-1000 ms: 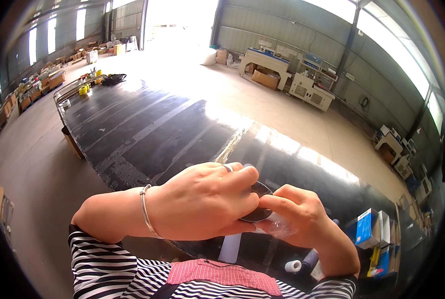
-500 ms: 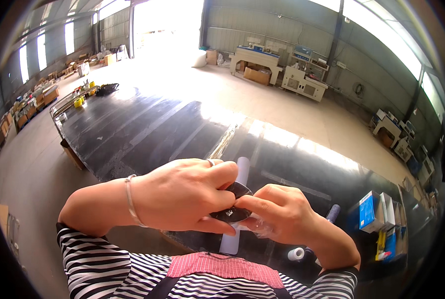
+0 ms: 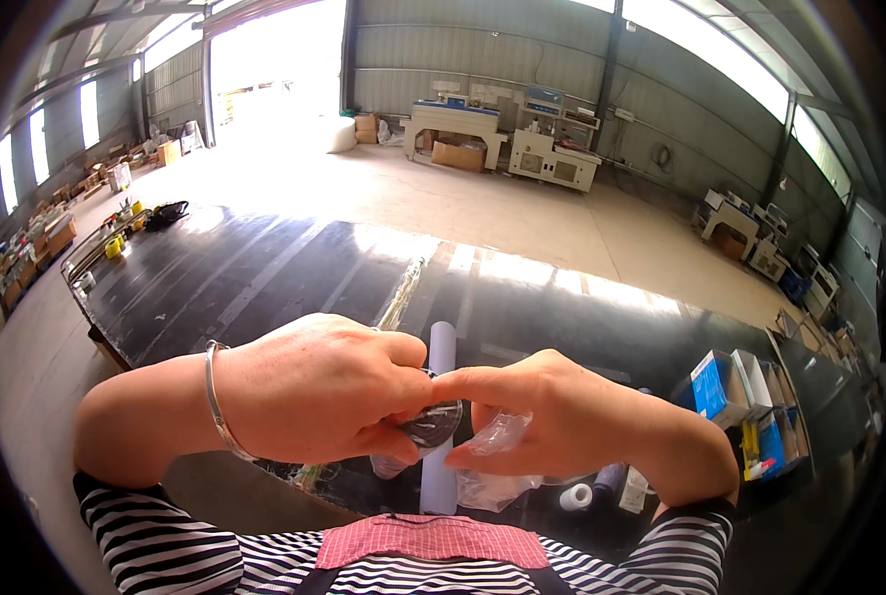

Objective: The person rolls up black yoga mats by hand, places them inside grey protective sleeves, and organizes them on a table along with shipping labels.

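Note:
My left hand point(image 3: 314, 387) is closed around a dark, round-ended object point(image 3: 435, 424) with shiny film over its face. Its exact kind is hard to make out, and my fingers cover much of it. Crumpled clear plastic film point(image 3: 498, 461) is gripped in my right hand point(image 3: 552, 412) and hangs below the palm. The right index finger reaches across to the top of the dark object, touching the left fingers. Beneath both hands, a pale lavender roll point(image 3: 442, 342) lies lengthwise on the black table point(image 3: 264, 268).
By my right forearm lie a small white roll point(image 3: 575, 497) and a dark roll point(image 3: 610, 483). Open boxes point(image 3: 726, 387) holding small items stand at the table's right. Yellow containers point(image 3: 116, 247) sit at the far left corner. Pale machines point(image 3: 554, 159) line the back wall.
My view has turned to the right. The dark object has tilted, and my right hand has pulled away from its lower side with the clear film, which now hangs more in sight.

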{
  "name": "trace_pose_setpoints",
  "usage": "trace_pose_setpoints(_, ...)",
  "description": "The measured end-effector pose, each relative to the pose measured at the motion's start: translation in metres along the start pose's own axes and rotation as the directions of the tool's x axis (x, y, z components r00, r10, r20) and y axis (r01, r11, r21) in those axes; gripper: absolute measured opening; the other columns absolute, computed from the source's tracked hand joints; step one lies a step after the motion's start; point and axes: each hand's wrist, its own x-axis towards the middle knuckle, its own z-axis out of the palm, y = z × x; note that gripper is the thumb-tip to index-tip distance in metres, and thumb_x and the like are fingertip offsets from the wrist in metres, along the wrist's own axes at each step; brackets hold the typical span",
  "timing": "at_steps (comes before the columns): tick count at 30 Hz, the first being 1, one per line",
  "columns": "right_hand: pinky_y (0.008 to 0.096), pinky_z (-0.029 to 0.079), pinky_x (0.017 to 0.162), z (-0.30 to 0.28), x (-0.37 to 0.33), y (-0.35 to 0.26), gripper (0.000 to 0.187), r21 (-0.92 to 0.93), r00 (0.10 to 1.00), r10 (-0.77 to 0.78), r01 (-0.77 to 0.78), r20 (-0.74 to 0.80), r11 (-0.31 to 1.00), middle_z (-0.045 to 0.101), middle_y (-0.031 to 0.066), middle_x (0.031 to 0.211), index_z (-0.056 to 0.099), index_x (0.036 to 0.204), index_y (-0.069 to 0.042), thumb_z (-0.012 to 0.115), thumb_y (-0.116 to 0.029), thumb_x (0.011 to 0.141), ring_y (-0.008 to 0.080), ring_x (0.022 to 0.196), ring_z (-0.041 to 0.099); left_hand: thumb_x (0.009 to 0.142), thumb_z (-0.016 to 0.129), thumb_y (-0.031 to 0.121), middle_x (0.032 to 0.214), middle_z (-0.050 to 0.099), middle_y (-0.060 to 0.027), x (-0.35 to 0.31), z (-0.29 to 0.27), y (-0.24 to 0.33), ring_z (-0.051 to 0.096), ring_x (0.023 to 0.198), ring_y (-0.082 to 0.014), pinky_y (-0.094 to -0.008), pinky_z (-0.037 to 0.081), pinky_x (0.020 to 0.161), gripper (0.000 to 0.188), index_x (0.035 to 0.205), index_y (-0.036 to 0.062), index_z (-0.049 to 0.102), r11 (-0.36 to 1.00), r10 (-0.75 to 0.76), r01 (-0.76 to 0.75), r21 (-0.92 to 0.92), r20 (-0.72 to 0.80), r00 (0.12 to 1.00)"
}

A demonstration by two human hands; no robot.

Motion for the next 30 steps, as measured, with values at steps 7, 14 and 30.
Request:
trace_pose_setpoints(7, 0.0334, 0.055, 0.068, 0.002, 0.015, 0.021, 0.045, 0.075, 0.998, 0.009, -0.014, 0.067, 0.997, 0.073, 0.0114, 0.084, 0.063, 0.13, -0.007, 0.08, -0.019, 0.09, 0.0259, 0.074, 0.072, 0.085, 0.082, 0.029, 0.085, 0.059, -0.0063, -0.002, 0.013, -0.016, 0.065, 0.076, -0.0296, -0.0404, 0.053, 0.067, 0.028, 0.089, 0.0092, 0.064, 0.996, 0.072, -0.076, -0.043, -0.089, 0.993)
trace_pose_setpoints(14, 0.0366, 0.054, 0.068, -0.003, 0.026, 0.014, 0.033, -0.216, 0.991, -0.135, 0.135, 0.015, 0.967, 0.068, 0.0124, 0.082, 0.06, 0.105, -0.005, 0.082, -0.02, 0.086, 0.0349, 0.074, 0.067, 0.09, 0.076, 0.035, 0.083, 0.064, -0.0068, -0.004, -0.004, -0.009, 0.067, 0.074, -0.0318, -0.0428, 0.055, 0.067, 0.031, 0.094, 0.0079, 0.061, 0.995, -0.065, 0.061, 0.076, 0.043, 0.997)
trace_pose_setpoints(30, 0.0306, 0.051, 0.064, 0.063, 0.039, 0.11, 0.031, 0.06, 0.755, -0.358, 0.463, -0.549, 0.884, 0.064, 0.0074, 0.083, 0.061, 0.088, -0.006, 0.089, -0.002, 0.076, 0.0192, 0.073, 0.063, 0.1, 0.073, 0.024, 0.081, 0.063, -0.0043, -0.025, 0.109, -0.104, 0.062, 0.075, -0.0164, -0.0303, 0.051, 0.07, 0.034, 0.077, 0.0047, 0.056, 0.643, -0.208, -0.433, -0.632, -0.688, 0.696)
